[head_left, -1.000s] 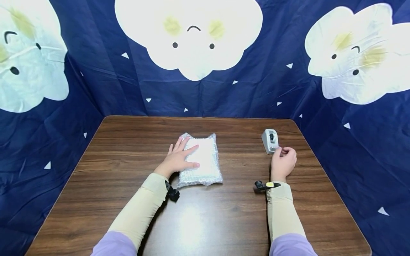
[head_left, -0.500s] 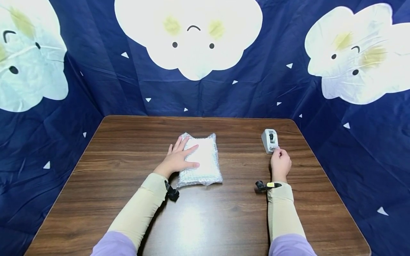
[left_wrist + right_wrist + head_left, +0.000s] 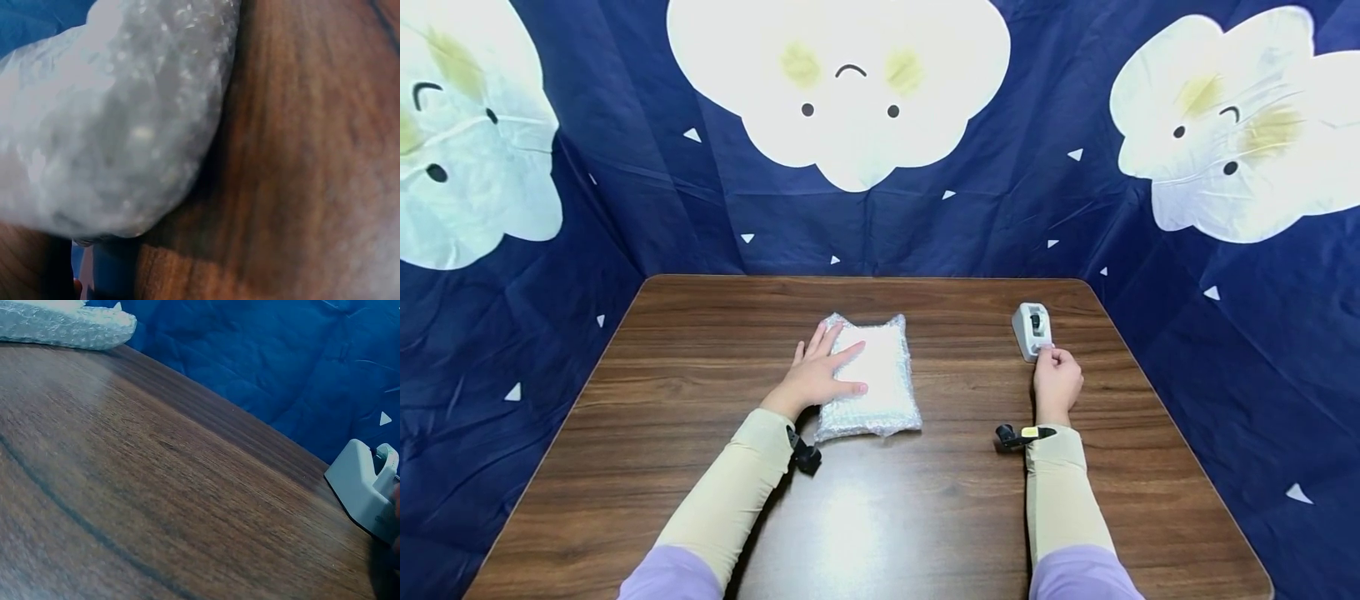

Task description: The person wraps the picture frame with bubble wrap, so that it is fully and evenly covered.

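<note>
A flat package in bubble wrap (image 3: 886,400), white inside, lies in the middle of the table in the head view. My left hand (image 3: 812,379) rests on its left side with fingers spread. The same bubble wrap (image 3: 144,125) fills much of the left wrist view. To the right stands a light grey tape dispenser (image 3: 1028,332), also at the right edge of the right wrist view. My right hand (image 3: 1057,387) is at its front end, thumb and curled fingers pinching the end of the tape. The tape itself is tiny and mostly hidden by the fingertips.
The brown wood-grain table (image 3: 955,500) carries both things. Dark blue cloth (image 3: 880,225) with white clouds hangs behind it and along both sides. Each wrist wears a small black camera.
My right hand has shifted slightly left, and its loosely held fingers have closed together at the dispenser's front. The left hand and the package have stayed in place.
</note>
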`<state>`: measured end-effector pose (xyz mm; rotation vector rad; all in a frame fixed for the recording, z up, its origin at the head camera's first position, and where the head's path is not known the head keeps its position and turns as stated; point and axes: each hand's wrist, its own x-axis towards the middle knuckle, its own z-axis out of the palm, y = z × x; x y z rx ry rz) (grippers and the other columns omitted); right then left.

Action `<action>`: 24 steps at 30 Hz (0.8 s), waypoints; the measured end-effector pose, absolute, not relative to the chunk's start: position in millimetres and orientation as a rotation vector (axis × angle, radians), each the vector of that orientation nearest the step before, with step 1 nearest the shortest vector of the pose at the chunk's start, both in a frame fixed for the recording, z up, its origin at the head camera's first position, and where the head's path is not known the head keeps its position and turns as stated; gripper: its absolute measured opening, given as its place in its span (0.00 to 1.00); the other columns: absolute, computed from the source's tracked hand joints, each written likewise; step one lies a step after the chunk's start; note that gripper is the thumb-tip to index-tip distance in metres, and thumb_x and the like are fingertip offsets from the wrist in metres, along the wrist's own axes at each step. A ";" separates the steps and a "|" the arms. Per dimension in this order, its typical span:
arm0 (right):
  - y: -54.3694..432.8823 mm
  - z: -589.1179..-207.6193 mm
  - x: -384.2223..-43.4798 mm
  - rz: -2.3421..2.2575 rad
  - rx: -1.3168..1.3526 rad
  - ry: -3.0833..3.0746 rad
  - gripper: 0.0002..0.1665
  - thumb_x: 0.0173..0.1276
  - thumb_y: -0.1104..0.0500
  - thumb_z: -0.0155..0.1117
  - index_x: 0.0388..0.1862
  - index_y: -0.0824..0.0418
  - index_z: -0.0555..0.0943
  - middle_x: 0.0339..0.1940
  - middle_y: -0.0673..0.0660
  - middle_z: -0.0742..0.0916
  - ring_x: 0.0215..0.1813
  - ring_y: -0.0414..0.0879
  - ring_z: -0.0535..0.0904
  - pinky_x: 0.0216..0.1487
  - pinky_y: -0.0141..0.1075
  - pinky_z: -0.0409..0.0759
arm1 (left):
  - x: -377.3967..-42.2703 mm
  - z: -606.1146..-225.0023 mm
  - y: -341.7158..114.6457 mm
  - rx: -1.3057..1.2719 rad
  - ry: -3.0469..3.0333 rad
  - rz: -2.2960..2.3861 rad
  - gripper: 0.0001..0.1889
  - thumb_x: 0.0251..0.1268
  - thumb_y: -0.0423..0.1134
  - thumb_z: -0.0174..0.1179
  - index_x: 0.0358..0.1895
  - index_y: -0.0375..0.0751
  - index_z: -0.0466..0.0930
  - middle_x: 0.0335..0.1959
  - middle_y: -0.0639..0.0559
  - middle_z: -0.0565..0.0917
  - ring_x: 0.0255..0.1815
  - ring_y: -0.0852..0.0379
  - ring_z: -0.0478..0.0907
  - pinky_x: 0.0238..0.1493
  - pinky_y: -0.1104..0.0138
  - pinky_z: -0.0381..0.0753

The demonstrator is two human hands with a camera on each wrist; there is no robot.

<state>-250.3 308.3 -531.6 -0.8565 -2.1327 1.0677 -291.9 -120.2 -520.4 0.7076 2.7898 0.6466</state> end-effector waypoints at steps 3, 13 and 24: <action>308.6 -535.4 -254.6 1.088 -0.828 -2.039 0.17 0.72 0.51 0.59 0.40 0.66 0.81 0.28 0.59 0.84 0.41 0.62 0.79 0.45 0.50 0.73 | -291.4 -520.7 -120.6 0.705 2.791 0.636 0.48 0.56 0.81 0.51 0.80 0.72 0.51 0.84 0.57 0.29 0.81 0.50 0.17 0.75 0.35 0.28; 317.3 -535.4 -270.2 0.956 -0.881 -2.300 0.33 0.68 0.32 0.58 0.49 0.60 0.79 0.55 0.65 0.76 0.54 0.65 0.76 0.53 0.59 0.72 | -288.8 -515.3 -118.9 0.724 2.806 0.651 0.47 0.58 0.79 0.53 0.80 0.69 0.54 0.84 0.53 0.32 0.82 0.46 0.21 0.73 0.32 0.31; 316.1 -539.3 -273.8 0.973 -0.617 -2.178 0.20 0.68 0.49 0.67 0.34 0.66 0.78 0.51 0.65 0.75 0.57 0.64 0.72 0.56 0.56 0.69 | -286.7 -513.8 -118.8 0.714 2.797 0.662 0.47 0.58 0.79 0.53 0.80 0.71 0.53 0.84 0.53 0.32 0.82 0.47 0.20 0.74 0.33 0.29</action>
